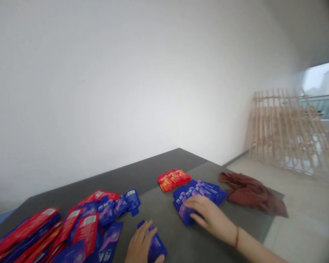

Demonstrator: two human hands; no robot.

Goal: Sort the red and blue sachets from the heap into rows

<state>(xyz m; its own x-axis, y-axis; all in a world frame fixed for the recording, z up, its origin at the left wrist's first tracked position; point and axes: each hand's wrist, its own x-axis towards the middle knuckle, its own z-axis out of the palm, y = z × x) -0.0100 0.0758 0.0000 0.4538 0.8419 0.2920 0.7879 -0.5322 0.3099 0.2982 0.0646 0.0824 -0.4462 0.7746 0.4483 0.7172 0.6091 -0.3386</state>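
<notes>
Dark grey table (pixel 159 208), seen from the head camera, our only view. Our right hand (pixel 208 215) is loosely open, thumb apart from the fingers, and appears to rest on the near end of an overlapping group of blue packets (pixel 190 191). Our left hand (pixel 141 243) curves over a single blue packet (pixel 157 248) at the near edge of the picture; we cannot tell whether it is pinched or merely covered. Behind the blue group lies a smaller red-orange group (pixel 173 179); a mixed red-and-blue pile (pixel 83 233) spreads at the left, and a crumpled brown cloth (pixel 252 193) lies just right of the blue group. We judge that light, flat right fingers keep the overlap even, while the left should take its packet by the edges, printing aligned.
</notes>
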